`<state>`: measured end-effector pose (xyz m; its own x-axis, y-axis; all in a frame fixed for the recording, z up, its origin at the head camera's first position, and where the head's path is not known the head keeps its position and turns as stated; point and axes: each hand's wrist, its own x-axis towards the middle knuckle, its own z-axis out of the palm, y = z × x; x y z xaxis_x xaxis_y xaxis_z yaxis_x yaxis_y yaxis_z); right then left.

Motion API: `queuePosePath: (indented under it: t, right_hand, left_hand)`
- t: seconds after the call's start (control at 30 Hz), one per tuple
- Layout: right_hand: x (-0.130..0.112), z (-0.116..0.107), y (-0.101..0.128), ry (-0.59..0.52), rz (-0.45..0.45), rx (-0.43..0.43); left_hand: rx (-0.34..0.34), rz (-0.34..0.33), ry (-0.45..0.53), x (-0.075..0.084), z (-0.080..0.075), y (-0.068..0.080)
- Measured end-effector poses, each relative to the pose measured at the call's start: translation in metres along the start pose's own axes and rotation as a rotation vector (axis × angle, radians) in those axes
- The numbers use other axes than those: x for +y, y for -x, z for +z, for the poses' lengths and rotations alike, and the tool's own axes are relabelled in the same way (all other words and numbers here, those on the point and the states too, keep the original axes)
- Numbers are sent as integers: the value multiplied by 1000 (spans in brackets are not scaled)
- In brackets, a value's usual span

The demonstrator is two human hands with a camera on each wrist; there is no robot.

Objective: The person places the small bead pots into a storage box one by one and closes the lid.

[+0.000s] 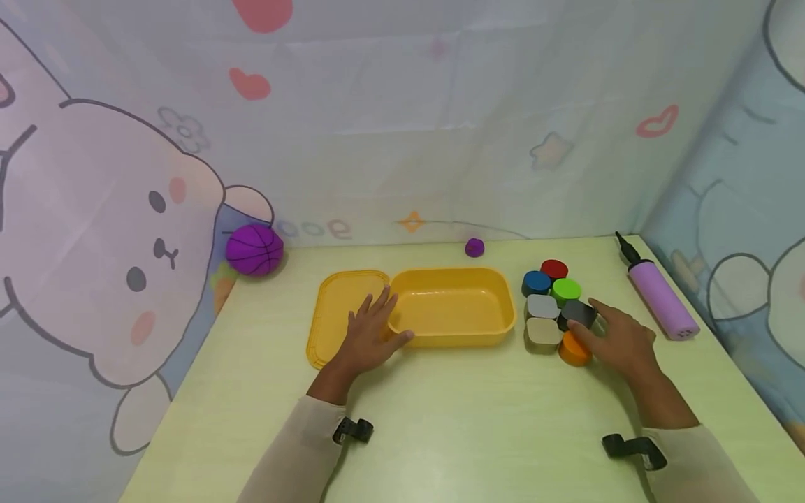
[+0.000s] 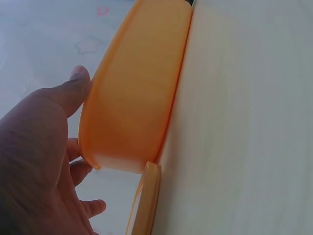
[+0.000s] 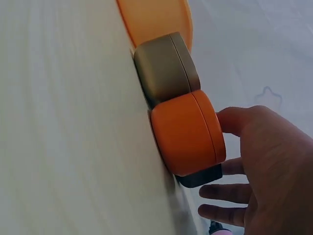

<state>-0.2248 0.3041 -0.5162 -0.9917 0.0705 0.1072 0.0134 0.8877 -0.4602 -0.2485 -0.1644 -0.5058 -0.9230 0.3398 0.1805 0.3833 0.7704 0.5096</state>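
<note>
An open yellow box sits mid-table with its flat lid lying to its left. My left hand rests with straight fingers on the lid, thumb against the box's front left corner; the left wrist view shows this hand beside the box and the lid edge. Right of the box, several small tubs cluster: red, blue, green, light grey, dark grey, beige, orange. My right hand is spread, thumb touching the orange tub, fingers by the dark grey one.
A purple ball lies at the back left corner and a small purple lump sits behind the box. A pink hand pump lies along the right edge. Printed cloth walls enclose the table on three sides.
</note>
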Motion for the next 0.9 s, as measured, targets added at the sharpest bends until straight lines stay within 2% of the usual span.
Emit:
queuePosePath:
  t: [0.43, 0.9]
  right_hand:
    - [0, 8, 3, -117, 64, 105]
    - [-1, 3, 8, -165, 65, 189]
  left_hand:
    - [-12, -23, 38, 0, 4, 2]
    - [2, -26, 47, 0, 5, 2]
